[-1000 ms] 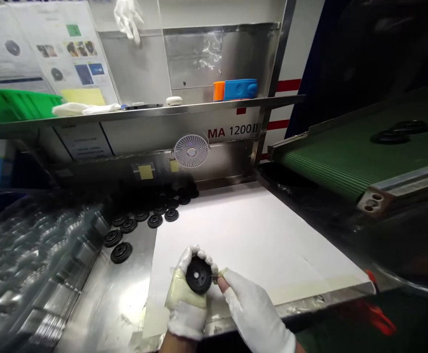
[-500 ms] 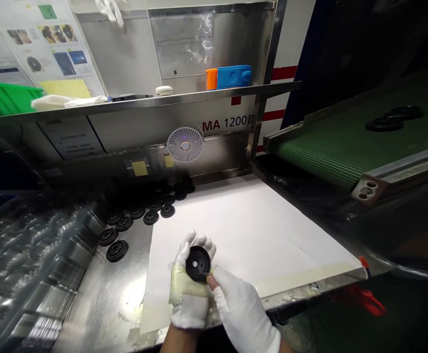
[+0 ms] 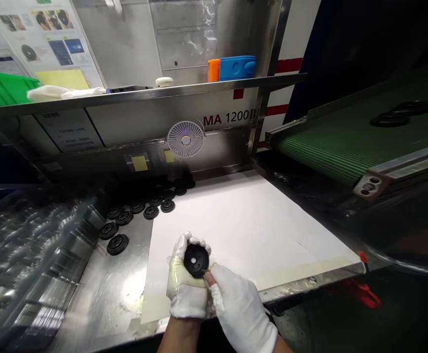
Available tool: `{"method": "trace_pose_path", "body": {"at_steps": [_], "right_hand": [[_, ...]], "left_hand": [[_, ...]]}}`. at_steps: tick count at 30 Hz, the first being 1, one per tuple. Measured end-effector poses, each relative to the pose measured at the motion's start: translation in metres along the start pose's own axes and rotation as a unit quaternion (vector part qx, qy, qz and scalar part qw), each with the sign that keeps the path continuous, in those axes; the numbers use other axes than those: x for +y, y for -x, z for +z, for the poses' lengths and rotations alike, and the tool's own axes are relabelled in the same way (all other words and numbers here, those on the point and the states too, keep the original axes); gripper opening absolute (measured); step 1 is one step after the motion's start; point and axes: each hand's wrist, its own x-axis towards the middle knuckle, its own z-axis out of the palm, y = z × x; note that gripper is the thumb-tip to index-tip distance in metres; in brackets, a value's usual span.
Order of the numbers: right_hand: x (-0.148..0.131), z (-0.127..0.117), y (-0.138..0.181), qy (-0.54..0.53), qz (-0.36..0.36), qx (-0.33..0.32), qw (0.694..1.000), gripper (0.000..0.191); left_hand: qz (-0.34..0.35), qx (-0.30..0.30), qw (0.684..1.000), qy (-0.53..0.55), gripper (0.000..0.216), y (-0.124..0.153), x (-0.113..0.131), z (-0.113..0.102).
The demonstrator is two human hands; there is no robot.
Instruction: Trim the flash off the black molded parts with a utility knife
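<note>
My left hand (image 3: 186, 285), in a white glove wrapped with yellowish tape, cradles a black ribbed rubber disc (image 3: 196, 261) with a central hole. My right hand (image 3: 237, 305), in a white glove with a bare fingertip, is pressed against the disc's lower right rim. Whatever lies between those fingertips and the rim is hidden. Both hands are over the near edge of a white paper sheet (image 3: 250, 220). Several matching black discs (image 3: 136, 208) lie in loose rows to the upper left of my hands, on the steel table (image 3: 88, 299).
A plastic-wrapped stack of parts (image 3: 26, 255) lines the left side. A green ribbed conveyor belt (image 3: 331, 149) on the right carries black discs (image 3: 389, 120). Above stand a small white fan (image 3: 186, 140) and a steel shelf (image 3: 162, 91) holding a green bin (image 3: 0, 88).
The whole scene has shifted slightly up in view. Both hands have stayed on the disc, which has turned a little, and my right fingertip has stayed at its rim.
</note>
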Motion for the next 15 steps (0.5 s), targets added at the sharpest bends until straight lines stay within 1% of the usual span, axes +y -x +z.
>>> {"method": "trace_pose_path", "body": {"at_steps": [2, 4, 6, 8, 11, 15], "right_hand": [[-0.001, 0.001, 0.000, -0.007, -0.007, -0.003, 1.000, 0.026], [-0.001, 0.000, -0.001, -0.013, -0.010, -0.009, 1.000, 0.026], [0.001, -0.003, -0.003, -0.018, -0.008, -0.011, 1.000, 0.024], [0.003, -0.005, -0.004, -0.008, 0.000, -0.004, 1.000, 0.023], [0.002, -0.005, -0.002, 0.010, -0.003, 0.001, 1.000, 0.023], [-0.003, 0.004, 0.003, 0.012, -0.020, 0.013, 1.000, 0.025]], "left_hand": [[0.016, -0.020, 0.999, -0.025, 0.010, 0.002, 0.002, -0.002], [0.008, -0.035, 0.996, -0.083, 0.017, 0.006, 0.006, -0.004], [-0.013, -0.033, 0.993, -0.115, 0.018, 0.010, 0.010, -0.006], [-0.024, -0.034, 0.993, -0.107, 0.015, 0.011, 0.011, -0.006], [-0.019, -0.043, 0.997, -0.068, 0.008, 0.008, 0.010, -0.005], [0.009, -0.032, 0.999, -0.031, 0.007, -0.001, 0.006, -0.005]]}}
